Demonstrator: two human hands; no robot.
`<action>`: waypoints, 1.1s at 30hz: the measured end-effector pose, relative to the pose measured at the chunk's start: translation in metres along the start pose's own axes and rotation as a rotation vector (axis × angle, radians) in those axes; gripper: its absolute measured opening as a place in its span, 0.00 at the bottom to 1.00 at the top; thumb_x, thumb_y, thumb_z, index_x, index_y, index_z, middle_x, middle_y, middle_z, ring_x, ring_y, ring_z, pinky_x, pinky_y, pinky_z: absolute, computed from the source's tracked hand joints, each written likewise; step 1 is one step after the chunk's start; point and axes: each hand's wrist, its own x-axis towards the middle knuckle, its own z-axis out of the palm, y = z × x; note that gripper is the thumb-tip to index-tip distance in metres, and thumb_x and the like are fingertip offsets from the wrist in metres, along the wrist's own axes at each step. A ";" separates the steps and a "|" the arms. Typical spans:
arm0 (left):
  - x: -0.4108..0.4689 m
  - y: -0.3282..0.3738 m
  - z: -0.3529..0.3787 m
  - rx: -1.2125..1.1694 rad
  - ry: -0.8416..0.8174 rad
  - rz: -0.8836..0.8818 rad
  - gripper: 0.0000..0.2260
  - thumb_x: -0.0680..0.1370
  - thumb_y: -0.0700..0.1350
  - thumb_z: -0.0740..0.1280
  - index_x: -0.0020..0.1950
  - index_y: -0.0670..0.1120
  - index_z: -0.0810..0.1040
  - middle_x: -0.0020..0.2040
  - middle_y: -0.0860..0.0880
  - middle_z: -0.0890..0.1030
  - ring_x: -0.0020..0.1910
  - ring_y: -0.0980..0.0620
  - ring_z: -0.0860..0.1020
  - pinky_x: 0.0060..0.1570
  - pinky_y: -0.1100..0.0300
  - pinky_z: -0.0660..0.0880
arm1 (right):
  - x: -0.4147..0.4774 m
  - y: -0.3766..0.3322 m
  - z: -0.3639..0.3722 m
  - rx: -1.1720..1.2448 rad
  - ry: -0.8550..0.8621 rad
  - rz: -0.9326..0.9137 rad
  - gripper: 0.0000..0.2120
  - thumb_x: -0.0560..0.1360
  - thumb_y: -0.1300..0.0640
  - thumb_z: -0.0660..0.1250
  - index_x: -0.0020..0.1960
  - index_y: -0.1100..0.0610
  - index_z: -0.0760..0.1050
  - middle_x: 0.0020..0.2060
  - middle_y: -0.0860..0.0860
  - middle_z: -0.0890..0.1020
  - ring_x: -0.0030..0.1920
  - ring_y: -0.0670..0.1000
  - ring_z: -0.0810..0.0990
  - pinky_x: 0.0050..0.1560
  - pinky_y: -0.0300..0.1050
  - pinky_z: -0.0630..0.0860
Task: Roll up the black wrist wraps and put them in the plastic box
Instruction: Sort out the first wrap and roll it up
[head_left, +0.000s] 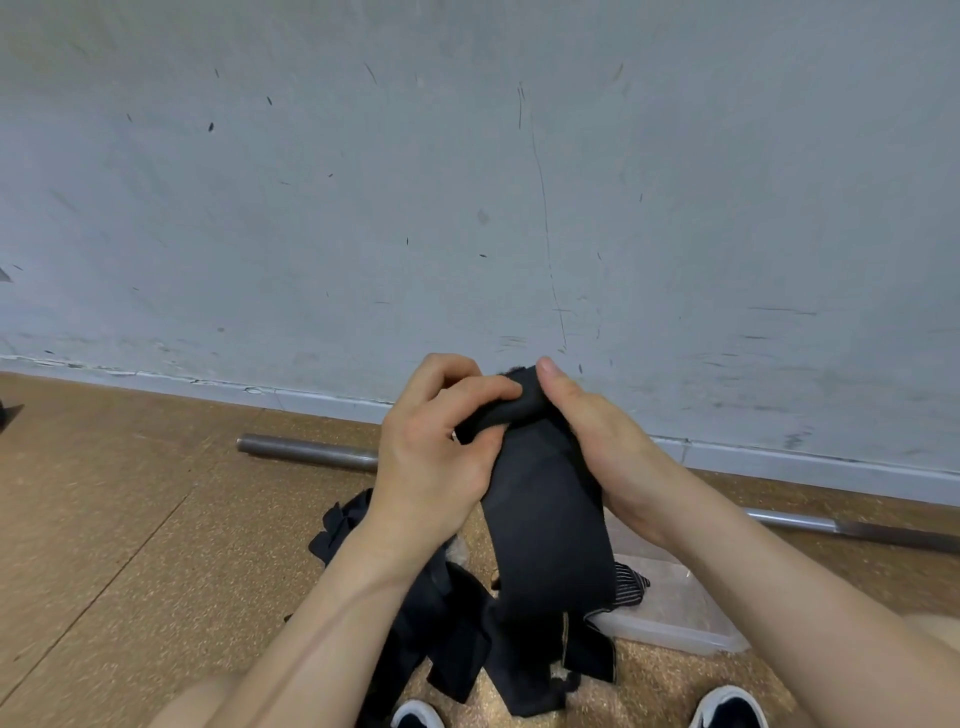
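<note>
Head view: both hands are raised in the middle of the scene, in front of a scuffed grey wall (467, 182). Between them they hold one black wrist wrap (545, 519). Its top end is turned over into a small roll, and the rest hangs down flat as a wide band towards the floor.

The left hand (431, 441) grips the left side of the roll, with its fingers curled over the top and its thumb pressed on the front of the band. The right hand (602, 441) holds the right side. Its thumb lies up along the roll's end, and its fingers are hidden behind the fabric.

Below the hands, a loose pile of black wraps (447, 623) lies on the brown speckled floor (130, 519), and the hanging end of the held wrap reaches down to it. Just right of the pile sits the clear plastic box (675, 608), low and open-topped, with a piece of striped fabric (631, 584) at its left edge.

Farther off, a metal bar (311, 452) lies along the foot of the wall, running behind the arms. At the near edge are the toes of two dark shoes (727, 709) with white rims.
</note>
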 end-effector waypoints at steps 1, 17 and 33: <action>0.000 0.000 0.000 -0.011 -0.025 0.004 0.15 0.68 0.31 0.75 0.50 0.45 0.85 0.47 0.52 0.75 0.47 0.60 0.75 0.45 0.71 0.71 | 0.001 0.001 0.000 -0.008 0.028 -0.002 0.23 0.80 0.39 0.56 0.53 0.52 0.84 0.49 0.51 0.87 0.52 0.49 0.85 0.56 0.44 0.80; 0.010 0.006 -0.014 -0.740 -0.099 -0.823 0.17 0.66 0.47 0.75 0.54 0.44 0.85 0.45 0.45 0.86 0.42 0.50 0.84 0.34 0.62 0.77 | 0.005 0.005 -0.009 -0.036 -0.085 -0.024 0.10 0.78 0.59 0.68 0.59 0.59 0.79 0.51 0.55 0.86 0.51 0.53 0.85 0.46 0.42 0.81; 0.006 0.000 -0.007 -0.687 -0.246 -0.668 0.19 0.70 0.44 0.78 0.60 0.55 0.80 0.53 0.49 0.84 0.54 0.52 0.83 0.50 0.58 0.80 | 0.009 0.005 -0.005 0.102 0.049 -0.090 0.15 0.79 0.53 0.65 0.62 0.60 0.76 0.55 0.57 0.84 0.56 0.56 0.83 0.57 0.50 0.80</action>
